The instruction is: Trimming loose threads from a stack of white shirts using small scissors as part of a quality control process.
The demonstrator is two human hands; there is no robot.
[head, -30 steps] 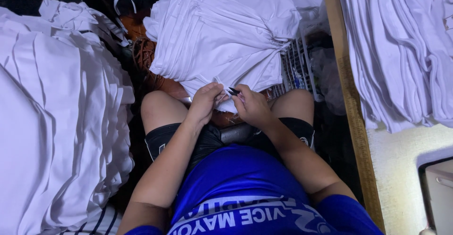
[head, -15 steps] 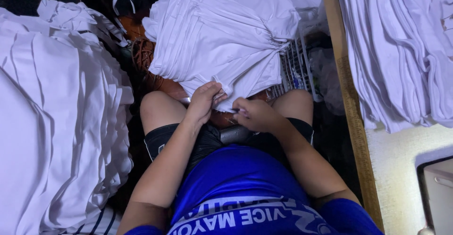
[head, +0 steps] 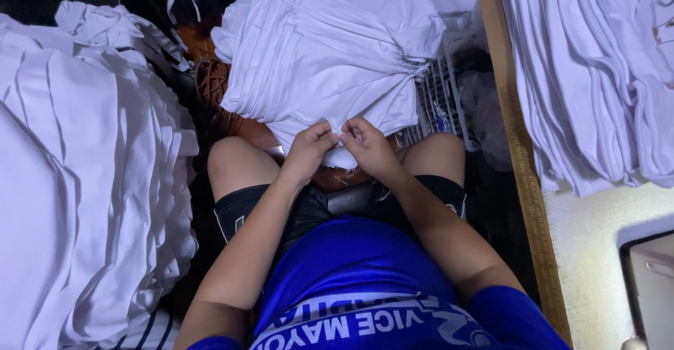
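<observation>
Small dark tool between hands at frame centre: too small to identify. White garment stack hides basket beneath. Right pile cut by top edge.

Your hands meet at the near edge of the garment stack above your knees; other piles lie left and right.

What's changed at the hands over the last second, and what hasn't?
Little has moved. The right hand has closed in toward the left hand, so both now pinch the same spot on the near edge of the white garment stack, fingertips almost touching. A second ago the right hand sat slightly further right. Whether it holds a small tool cannot be told. The stack, the side piles and the knees stayed put.
</observation>
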